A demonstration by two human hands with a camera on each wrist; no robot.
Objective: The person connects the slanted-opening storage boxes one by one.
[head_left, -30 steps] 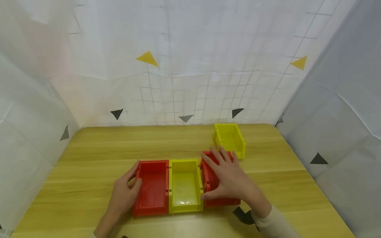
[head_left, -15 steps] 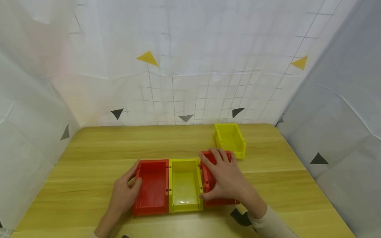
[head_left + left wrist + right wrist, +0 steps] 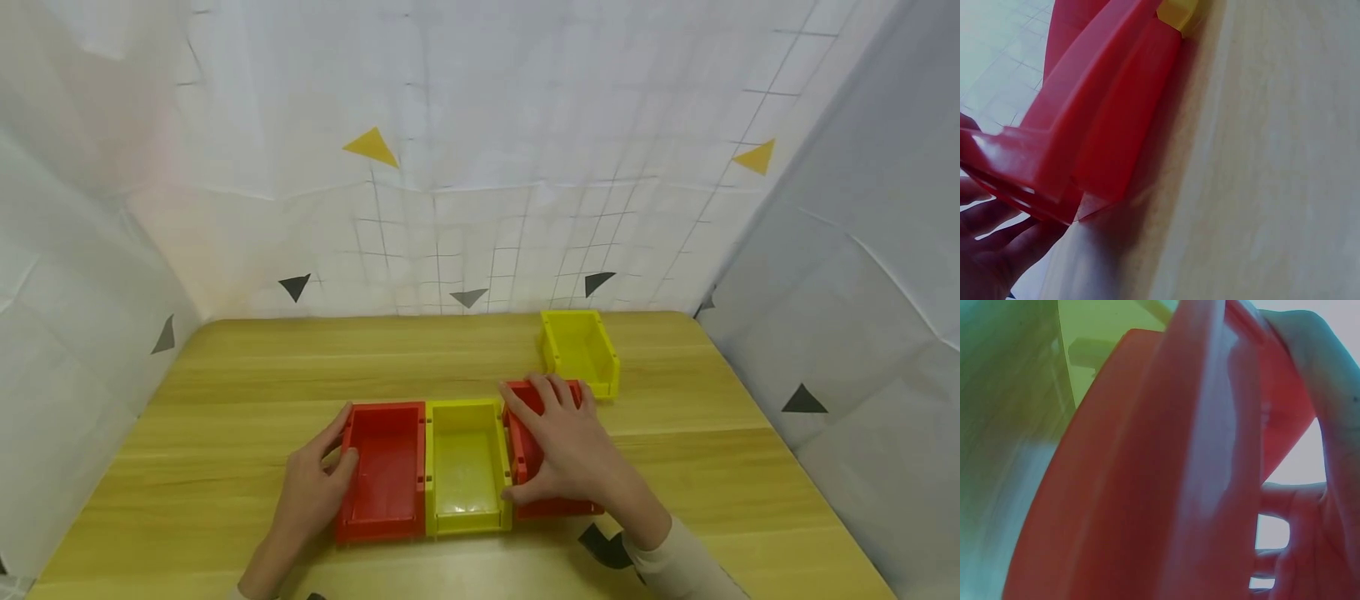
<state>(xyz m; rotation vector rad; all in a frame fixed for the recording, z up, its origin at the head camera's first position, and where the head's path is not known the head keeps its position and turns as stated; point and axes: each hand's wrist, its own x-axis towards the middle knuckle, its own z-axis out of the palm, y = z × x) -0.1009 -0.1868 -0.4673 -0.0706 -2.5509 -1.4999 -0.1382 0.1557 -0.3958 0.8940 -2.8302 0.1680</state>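
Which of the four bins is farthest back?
The rear yellow bin, near the back edge of the table. The left red bin, front yellow bin and right red bin sit side by side, closer to the person.

Low in the head view, the right hand [image 3: 568,448] partly hides a red bin [image 3: 529,450] and the frame crops the bench [image 3: 187,467].

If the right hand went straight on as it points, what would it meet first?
Besides the red bin it holds, the right hand would probably meet the rear yellow bin, just past it in the head view. The gap and height are unclear; it might pass to the left.
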